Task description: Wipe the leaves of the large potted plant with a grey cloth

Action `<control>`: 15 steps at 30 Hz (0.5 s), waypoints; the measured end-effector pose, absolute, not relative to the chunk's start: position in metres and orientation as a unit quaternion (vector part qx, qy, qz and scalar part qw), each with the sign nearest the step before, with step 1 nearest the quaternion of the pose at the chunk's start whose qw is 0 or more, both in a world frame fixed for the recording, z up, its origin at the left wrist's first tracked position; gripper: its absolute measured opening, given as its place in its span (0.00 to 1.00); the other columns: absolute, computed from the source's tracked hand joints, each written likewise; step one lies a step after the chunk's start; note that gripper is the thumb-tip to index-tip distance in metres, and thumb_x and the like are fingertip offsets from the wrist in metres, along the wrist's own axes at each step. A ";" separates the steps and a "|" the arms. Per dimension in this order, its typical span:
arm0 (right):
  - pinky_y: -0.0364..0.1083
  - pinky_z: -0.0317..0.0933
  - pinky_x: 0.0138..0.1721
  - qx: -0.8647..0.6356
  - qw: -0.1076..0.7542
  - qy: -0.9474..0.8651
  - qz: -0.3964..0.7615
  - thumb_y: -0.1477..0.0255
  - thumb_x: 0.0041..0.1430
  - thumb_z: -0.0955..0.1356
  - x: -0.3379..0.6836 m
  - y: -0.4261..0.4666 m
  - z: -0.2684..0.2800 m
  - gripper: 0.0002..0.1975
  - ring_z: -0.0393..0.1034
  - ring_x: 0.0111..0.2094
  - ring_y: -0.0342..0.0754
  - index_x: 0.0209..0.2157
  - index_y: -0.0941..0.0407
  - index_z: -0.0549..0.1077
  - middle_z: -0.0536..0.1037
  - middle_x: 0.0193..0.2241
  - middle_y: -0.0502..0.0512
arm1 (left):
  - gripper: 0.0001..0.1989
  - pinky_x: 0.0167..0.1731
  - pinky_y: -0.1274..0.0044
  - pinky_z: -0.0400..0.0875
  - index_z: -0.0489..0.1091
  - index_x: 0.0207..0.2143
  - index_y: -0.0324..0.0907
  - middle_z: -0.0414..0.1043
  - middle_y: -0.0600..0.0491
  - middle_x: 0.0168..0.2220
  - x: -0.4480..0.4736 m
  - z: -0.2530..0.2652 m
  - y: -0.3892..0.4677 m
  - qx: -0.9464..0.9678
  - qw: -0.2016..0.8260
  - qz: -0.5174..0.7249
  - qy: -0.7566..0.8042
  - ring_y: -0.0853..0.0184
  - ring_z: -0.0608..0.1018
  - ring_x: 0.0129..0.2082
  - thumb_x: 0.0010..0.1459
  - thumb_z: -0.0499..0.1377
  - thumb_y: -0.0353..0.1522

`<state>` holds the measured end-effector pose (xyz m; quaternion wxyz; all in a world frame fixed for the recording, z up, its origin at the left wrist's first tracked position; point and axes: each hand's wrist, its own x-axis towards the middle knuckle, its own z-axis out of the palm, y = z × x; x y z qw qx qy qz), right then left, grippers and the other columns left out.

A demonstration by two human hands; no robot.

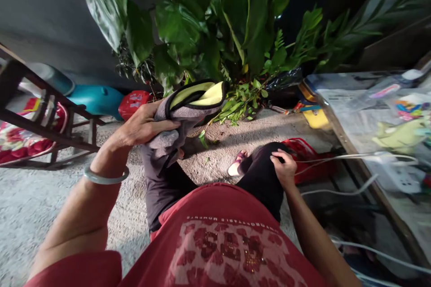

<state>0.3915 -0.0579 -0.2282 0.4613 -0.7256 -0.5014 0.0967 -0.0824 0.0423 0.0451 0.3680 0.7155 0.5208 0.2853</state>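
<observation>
Holding the cloth [193, 110] in your left hand [144, 123], clamped at its left side; it's grey with a folded-over yellow face and black edging, out ahead of you above your left leg. Containers: red basket [311, 172] on the floor by your right knee, can't make out its contents. Bottle [387, 92] on the tabletop [340, 131], blurred, fill unreadable. Far left, red tub [134, 104] next to a turquoise plastic object [97, 101], insides hidden. Pose: your left forearm reaches forward, bangle [104, 178] above the wrist, back of hand up, fingers toward the right. Your right hand [284, 166] rests on your right knee, fingers loosely bent; palm's hidden, can't tell if it's pinching fabric.
</observation>
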 end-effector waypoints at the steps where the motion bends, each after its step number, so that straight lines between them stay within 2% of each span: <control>1: 0.64 0.69 0.60 -0.725 0.454 -0.508 0.102 0.59 0.52 0.72 0.389 -0.058 -0.227 0.10 0.81 0.51 0.65 0.29 0.51 0.81 0.88 0.39 0.63 | 0.26 0.54 0.68 0.79 0.80 0.48 0.37 0.85 0.50 0.42 -0.086 0.044 0.040 0.711 0.372 0.286 0.523 0.53 0.81 0.50 0.51 0.72 0.43; 9: 0.64 0.69 0.61 -0.712 0.402 -0.559 0.136 0.68 0.45 0.71 0.345 -0.055 -0.208 0.04 0.80 0.53 0.68 0.25 0.49 0.81 0.88 0.35 0.60 | 0.29 0.52 0.67 0.80 0.81 0.55 0.37 0.86 0.49 0.42 -0.097 0.041 0.033 0.690 0.423 0.303 0.503 0.54 0.84 0.46 0.53 0.72 0.42; 13: 0.64 0.69 0.58 -0.739 0.355 -0.547 0.167 0.65 0.46 0.70 0.328 -0.038 -0.179 0.09 0.80 0.52 0.68 0.29 0.49 0.83 0.88 0.39 0.63 | 0.30 0.54 0.64 0.80 0.81 0.55 0.40 0.87 0.48 0.45 -0.089 0.037 0.040 0.684 0.430 0.321 0.493 0.50 0.85 0.49 0.52 0.72 0.43; 15: 0.64 0.70 0.57 -0.730 0.369 -0.528 0.228 0.62 0.47 0.70 0.316 -0.026 -0.164 0.11 0.81 0.49 0.68 0.31 0.49 0.83 0.88 0.39 0.63 | 0.30 0.55 0.63 0.80 0.82 0.55 0.40 0.87 0.47 0.47 -0.083 0.033 0.046 0.689 0.426 0.322 0.489 0.49 0.84 0.51 0.51 0.72 0.42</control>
